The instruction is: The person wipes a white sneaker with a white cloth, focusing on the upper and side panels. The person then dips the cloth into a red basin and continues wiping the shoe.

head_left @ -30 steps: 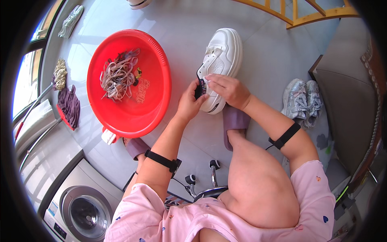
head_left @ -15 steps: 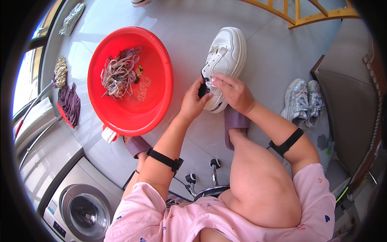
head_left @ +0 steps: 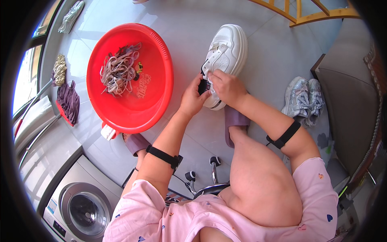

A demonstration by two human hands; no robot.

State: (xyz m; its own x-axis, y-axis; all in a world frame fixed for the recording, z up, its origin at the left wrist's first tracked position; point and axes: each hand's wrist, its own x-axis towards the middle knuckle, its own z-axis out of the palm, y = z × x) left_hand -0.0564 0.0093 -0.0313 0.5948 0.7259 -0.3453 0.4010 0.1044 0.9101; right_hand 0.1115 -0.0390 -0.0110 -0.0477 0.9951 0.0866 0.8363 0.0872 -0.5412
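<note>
A white sneaker (head_left: pixel 227 48) with empty upper eyelets points away from me, in front of my right leg. My left hand (head_left: pixel 192 97) grips it at the dark-lined opening, thumb and fingers on either side of the edge. Over the lower eyelets, my right hand (head_left: pixel 226 86) is closed in a pinch; what lies between its fingertips is hidden. To the left stands a red basin (head_left: pixel 151 111), with a tangled heap of pale and mauve shoelaces (head_left: pixel 119 70) inside it.
Two greyish sneakers (head_left: pixel 303 99) stand at the right by a brown upholstered chair (head_left: pixel 346 88). Mops (head_left: pixel 67 103) lean along the left wall, near another pale shoe (head_left: pixel 71 17). A washing machine (head_left: pixel 86 209) is at lower left, and a wooden frame (head_left: pixel 318 18) at far right.
My right hand has moved slightly left, and its fingertips have come down closer to the eyelets. My left hand keeps its grip on the sneaker. The whole view has shifted a little.
</note>
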